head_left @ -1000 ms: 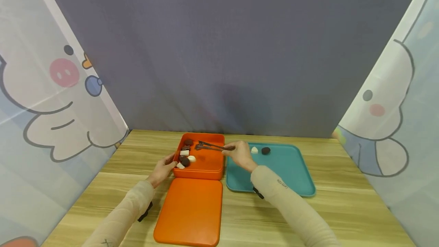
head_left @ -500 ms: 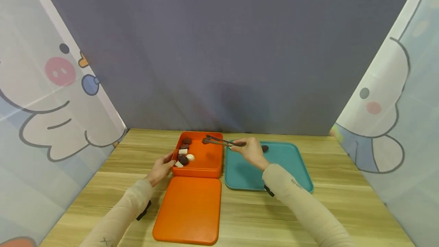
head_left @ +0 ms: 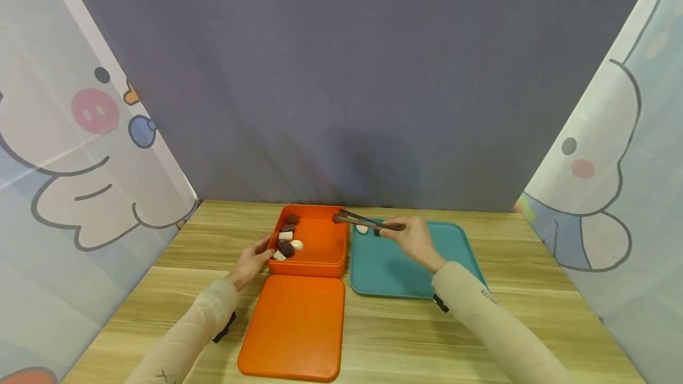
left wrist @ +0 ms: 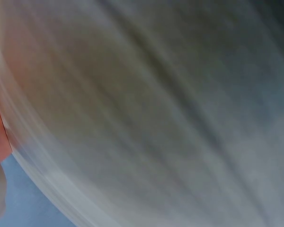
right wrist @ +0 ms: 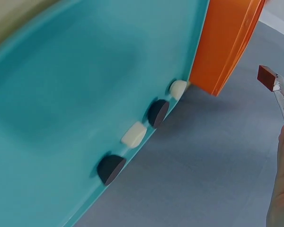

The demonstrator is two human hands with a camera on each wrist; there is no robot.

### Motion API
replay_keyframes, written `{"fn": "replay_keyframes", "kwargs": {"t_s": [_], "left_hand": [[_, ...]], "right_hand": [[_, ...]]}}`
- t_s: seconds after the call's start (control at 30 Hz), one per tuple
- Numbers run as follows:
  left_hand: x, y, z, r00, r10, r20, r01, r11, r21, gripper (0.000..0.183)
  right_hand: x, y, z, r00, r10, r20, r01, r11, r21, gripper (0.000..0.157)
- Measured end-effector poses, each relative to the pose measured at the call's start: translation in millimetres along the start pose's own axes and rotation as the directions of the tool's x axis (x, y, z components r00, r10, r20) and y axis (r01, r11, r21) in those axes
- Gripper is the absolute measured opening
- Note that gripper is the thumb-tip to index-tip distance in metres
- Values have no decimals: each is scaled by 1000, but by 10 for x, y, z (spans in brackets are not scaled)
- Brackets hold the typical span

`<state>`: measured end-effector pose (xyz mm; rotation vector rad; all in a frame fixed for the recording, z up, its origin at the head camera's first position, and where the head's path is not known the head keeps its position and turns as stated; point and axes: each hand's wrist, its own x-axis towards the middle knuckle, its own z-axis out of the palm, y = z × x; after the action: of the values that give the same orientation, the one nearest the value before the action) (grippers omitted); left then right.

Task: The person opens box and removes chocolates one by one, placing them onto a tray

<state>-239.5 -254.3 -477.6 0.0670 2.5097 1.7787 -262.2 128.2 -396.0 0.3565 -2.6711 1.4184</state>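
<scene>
My right hand (head_left: 413,242) holds a pair of dark tongs (head_left: 370,220) by the rear end, above the back left of the teal tray (head_left: 395,280). A square brown chocolate (right wrist: 267,78) sits at the tips of the tongs in the right wrist view. Dark and white chocolates, among them a round white one (right wrist: 178,89), lie in a row along one edge of the tray. My left hand (head_left: 249,264) grips the left front corner of the orange box (head_left: 309,270). Inside, along the box's left side, lie several dark and white chocolates, including a white one (head_left: 296,245).
An orange lid (head_left: 292,328) lies flat in front of the box. The wooden table (head_left: 389,342) reaches back to a grey cloth backdrop (head_left: 352,76). Printed curtains flank both sides. A blurred pale surface fills most of the left wrist view.
My right hand has moved the tongs rightward, from over the orange box to the gap between box and tray. The left hand has stayed at the box corner.
</scene>
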Motion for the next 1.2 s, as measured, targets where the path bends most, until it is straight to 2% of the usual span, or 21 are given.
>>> {"fn": "replay_keyframes", "kwargs": {"t_s": [0.53,1.2], "left_hand": [[3,16,-19,1000,-8,15,9,1000,-23,53],[6,-12,-8,1000,3,8,-3,1000,-13,53]], "right_hand": [[-166,249,-244,999,-14,-43,12,999,-44,24],[-227,495,-215,999,-13,-53,7,994,-106,25]]}}
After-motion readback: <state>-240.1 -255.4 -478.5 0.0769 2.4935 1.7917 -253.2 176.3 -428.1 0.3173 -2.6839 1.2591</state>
